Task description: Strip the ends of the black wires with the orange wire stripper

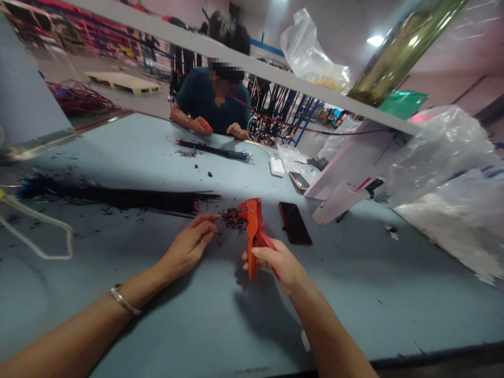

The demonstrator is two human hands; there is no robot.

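My right hand [277, 260] is wrapped round the handles of a red and orange wire stripper [254, 231], held upright with its head pointing left. Beside that head lies a heap of short dark and copper-coloured wire offcuts [235, 219]. My left hand [192, 241] is just left of the heap, index finger stretched forward and the other fingers and thumb drawn together. Whatever sits between those fingertips, if anything, is too small to make out. Behind the left hand a long bundle of black wires [134, 199] lies across the table, its trimmed ends close to my fingers.
A dark phone [296, 224] lies right of the wire stripper, with another phone [299, 180] and a white box [276, 167] farther back. Across the table a person [212, 100] holds a red tool beside a smaller wire bundle [216, 149]. Plastic bags [444, 157] fill the right side.
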